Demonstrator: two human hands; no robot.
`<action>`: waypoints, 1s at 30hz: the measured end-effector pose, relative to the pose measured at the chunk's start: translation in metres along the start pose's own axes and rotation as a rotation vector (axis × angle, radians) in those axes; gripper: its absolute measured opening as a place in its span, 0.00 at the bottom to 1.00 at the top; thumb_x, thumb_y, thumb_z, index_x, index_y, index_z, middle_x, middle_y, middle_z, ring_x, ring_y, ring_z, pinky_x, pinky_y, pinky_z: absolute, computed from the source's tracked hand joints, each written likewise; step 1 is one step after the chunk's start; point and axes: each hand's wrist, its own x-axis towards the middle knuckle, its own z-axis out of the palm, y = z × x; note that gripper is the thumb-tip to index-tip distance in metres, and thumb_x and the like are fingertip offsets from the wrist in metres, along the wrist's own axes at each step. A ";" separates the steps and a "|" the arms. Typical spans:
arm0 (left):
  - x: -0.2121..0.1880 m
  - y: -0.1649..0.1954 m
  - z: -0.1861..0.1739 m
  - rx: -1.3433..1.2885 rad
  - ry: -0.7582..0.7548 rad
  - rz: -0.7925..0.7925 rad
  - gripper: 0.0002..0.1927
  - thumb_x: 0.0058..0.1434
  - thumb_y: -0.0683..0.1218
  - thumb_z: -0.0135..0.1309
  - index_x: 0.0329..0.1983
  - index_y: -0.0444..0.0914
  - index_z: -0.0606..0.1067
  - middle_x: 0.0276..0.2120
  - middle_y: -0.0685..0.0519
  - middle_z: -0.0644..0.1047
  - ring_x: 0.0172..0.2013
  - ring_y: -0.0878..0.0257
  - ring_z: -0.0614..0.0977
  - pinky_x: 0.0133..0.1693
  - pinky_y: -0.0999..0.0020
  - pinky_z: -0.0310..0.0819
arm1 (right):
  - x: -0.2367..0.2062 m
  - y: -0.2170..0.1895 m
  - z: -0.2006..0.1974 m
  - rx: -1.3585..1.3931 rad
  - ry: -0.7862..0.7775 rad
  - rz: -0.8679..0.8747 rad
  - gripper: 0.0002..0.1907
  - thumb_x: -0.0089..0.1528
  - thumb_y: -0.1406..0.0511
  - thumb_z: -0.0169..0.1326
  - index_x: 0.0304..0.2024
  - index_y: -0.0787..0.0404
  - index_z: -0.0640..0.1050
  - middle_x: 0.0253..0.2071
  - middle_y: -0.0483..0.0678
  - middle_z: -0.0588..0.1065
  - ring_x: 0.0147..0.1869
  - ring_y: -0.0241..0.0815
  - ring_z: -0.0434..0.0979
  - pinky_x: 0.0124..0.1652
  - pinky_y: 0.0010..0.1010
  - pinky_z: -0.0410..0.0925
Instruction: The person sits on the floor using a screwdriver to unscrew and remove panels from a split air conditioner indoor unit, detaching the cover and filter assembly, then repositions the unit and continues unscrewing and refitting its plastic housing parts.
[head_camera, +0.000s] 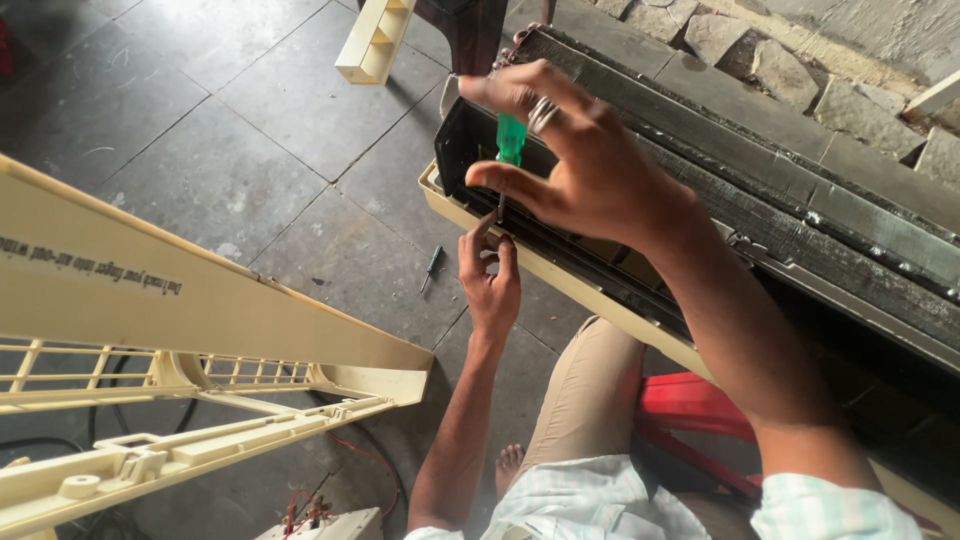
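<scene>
So the right hand (590, 165) has the grip here: thumb and fingertips pinched around a screwdriver (509, 150) with a clear green handle, the other fingers fanned out loose. The tool stands nearly upright, handle at the top, thin shaft running straight down, tip landing on the front lower edge of the air conditioner unit (800, 240) that lies in front of the person.

The left hand (490, 280) sits directly below that tip, fingers curled up against the same spot on the cream rim, pinching or steadying something tiny there. Can't make out what, it's too small. So the long axis of the driver points right down into the left fingers, and the two hands are basically stacked: right above, left under, nearly touching at the tip.

Further out, a second small screwdriver (431, 268) with a green handle lies on the stone floor (250, 150), just left of the left hand. The cream front cover (200, 330) of the unit is off, at the left. A red stool (690, 410) shows under the person.
</scene>
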 end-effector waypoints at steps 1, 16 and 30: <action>0.000 0.000 0.000 0.000 0.003 -0.003 0.20 0.67 0.38 0.53 0.62 0.39 0.73 0.44 0.54 0.73 0.43 0.67 0.79 0.44 0.70 0.78 | -0.001 0.000 0.000 0.026 -0.012 0.018 0.25 0.68 0.60 0.65 0.65 0.54 0.73 0.51 0.52 0.76 0.55 0.47 0.82 0.52 0.36 0.76; -0.001 -0.001 0.002 0.001 0.001 -0.004 0.20 0.67 0.38 0.52 0.62 0.39 0.72 0.44 0.54 0.72 0.44 0.67 0.78 0.45 0.69 0.79 | -0.001 -0.010 -0.005 0.059 -0.160 0.251 0.25 0.66 0.63 0.61 0.65 0.53 0.71 0.52 0.54 0.76 0.51 0.48 0.83 0.50 0.35 0.76; -0.002 -0.003 0.005 -0.008 0.034 -0.011 0.20 0.66 0.38 0.54 0.62 0.40 0.75 0.43 0.54 0.73 0.43 0.67 0.79 0.44 0.69 0.78 | -0.004 -0.007 0.005 0.129 -0.063 0.093 0.30 0.66 0.67 0.66 0.67 0.58 0.68 0.50 0.55 0.76 0.53 0.49 0.82 0.49 0.35 0.76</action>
